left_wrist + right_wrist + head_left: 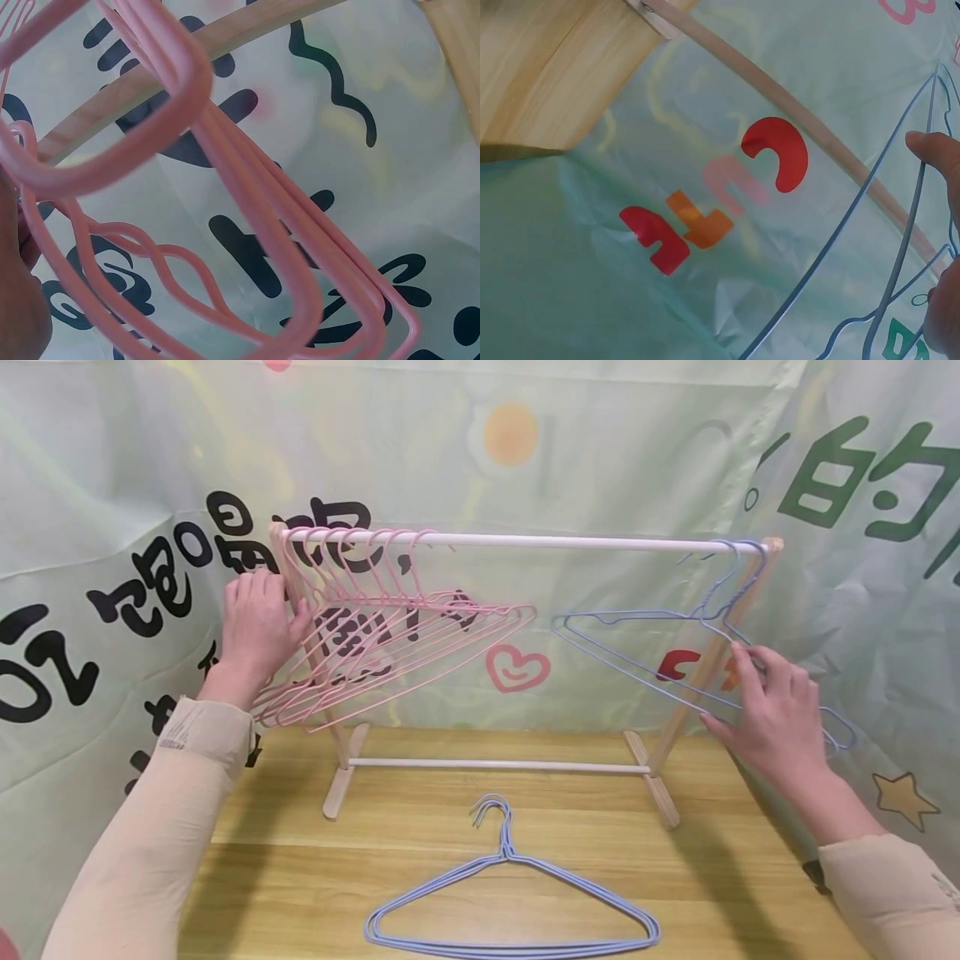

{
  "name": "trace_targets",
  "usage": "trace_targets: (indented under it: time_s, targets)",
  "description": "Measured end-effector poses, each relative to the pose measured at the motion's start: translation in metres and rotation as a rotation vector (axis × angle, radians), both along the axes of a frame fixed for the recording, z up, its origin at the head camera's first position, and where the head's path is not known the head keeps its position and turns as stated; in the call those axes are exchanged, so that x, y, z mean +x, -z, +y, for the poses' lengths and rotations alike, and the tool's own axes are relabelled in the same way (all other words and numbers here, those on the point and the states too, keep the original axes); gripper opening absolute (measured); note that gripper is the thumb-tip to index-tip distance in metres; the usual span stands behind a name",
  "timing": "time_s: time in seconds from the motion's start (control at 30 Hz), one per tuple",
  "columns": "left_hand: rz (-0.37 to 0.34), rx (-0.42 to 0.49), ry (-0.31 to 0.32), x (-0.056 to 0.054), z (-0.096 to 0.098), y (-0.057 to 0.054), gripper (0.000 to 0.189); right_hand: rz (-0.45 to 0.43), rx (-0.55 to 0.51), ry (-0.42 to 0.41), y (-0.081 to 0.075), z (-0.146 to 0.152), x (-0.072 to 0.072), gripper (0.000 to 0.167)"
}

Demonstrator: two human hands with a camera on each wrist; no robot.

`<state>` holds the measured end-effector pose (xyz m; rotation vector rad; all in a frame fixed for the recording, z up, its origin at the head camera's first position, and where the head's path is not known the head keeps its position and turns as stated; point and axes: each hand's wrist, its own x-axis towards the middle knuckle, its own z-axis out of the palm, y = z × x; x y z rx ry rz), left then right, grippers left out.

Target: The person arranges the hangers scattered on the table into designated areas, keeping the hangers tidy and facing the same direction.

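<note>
My right hand [780, 718] holds a blue wire hanger [720, 625] by its right shoulder, with another blue one beside it, both hooked on the right end of the rack's white rod [555, 542]. The right wrist view shows a fingertip and the thumb at the blue wires [911, 217]. At the rack's left end hang several pink hangers [420, 652]. My left hand [258, 627] is up beside the left wooden post [291, 572], its thumb overlapping the post; I cannot tell whether it grips anything. Pink hanger ends [262, 232] fill the left wrist view.
A stack of blue hangers [517, 860] lies flat on the wooden table [285, 877], in front of the rack. The rack's lower white bar [495, 765] joins its wooden feet [347, 785]. A printed curtain [637, 460] hangs close behind and at both sides.
</note>
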<state>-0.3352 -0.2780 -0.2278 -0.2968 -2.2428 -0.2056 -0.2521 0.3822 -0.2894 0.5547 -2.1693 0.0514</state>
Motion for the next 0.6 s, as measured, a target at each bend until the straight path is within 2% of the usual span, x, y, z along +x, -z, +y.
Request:
trace_targets:
  time_s: [0.37,0.47,0.6]
  targets:
    - [0.002,-0.004,-0.004,0.0008,-0.0001,-0.0002,0.028,-0.043,-0.022,0.054,0.0020,-0.0044,0.0023,0.122]
    - [0.004,-0.007,-0.002,0.0007,-0.0003,-0.0002,0.028,-0.048,-0.034,0.044,0.0027,-0.0049,0.0030,0.117]
    - [0.000,-0.009,-0.005,0.0007,-0.0005,-0.0006,0.028,-0.051,-0.074,0.025,0.0050,-0.0062,0.0039,0.103]
